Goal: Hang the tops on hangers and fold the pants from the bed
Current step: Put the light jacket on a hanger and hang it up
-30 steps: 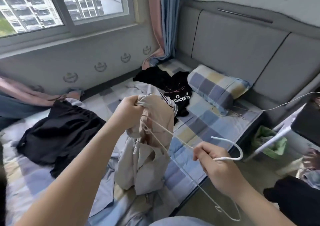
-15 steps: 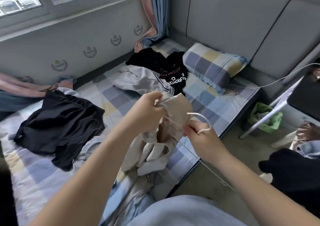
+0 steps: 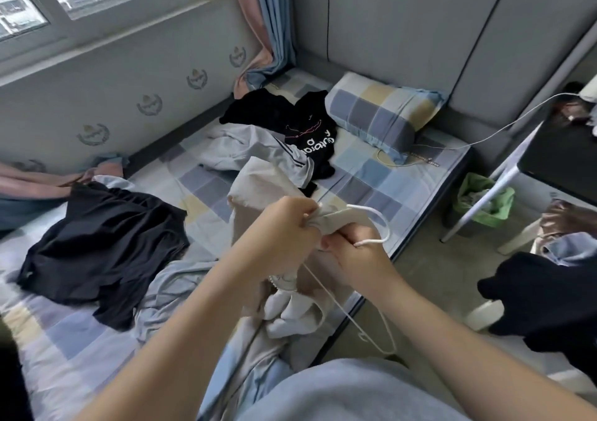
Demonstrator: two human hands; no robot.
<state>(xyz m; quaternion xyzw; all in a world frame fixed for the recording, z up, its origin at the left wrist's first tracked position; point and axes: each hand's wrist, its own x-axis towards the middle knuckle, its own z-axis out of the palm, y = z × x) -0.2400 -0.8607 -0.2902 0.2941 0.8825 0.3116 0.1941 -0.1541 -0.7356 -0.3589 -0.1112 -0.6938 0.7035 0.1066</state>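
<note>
A beige top (image 3: 258, 191) hangs in front of me over the bed's near edge. My left hand (image 3: 284, 230) grips its bunched neck. My right hand (image 3: 355, 252) holds the white wire hanger (image 3: 374, 217) just below its hook, right against the left hand. The hanger's lower wire (image 3: 365, 330) sticks out below the cloth. On the checked bed (image 3: 371, 188) lie a black garment (image 3: 106, 246) at the left, a grey striped garment (image 3: 252, 149) in the middle and a black printed top (image 3: 310, 136) by the pillow.
A checked pillow (image 3: 381, 113) leans on the grey headboard. A white cable (image 3: 484, 129) runs from the bed toward the right. On the floor stand a green-lined bin (image 3: 484, 204) and a white-legged table (image 3: 517, 162). Dark clothes (image 3: 549, 301) lie at the right.
My right hand moved the hanger in from the right up to the top's neck, beside my left hand. The top spread wider over the hanger. My view tilted down.
</note>
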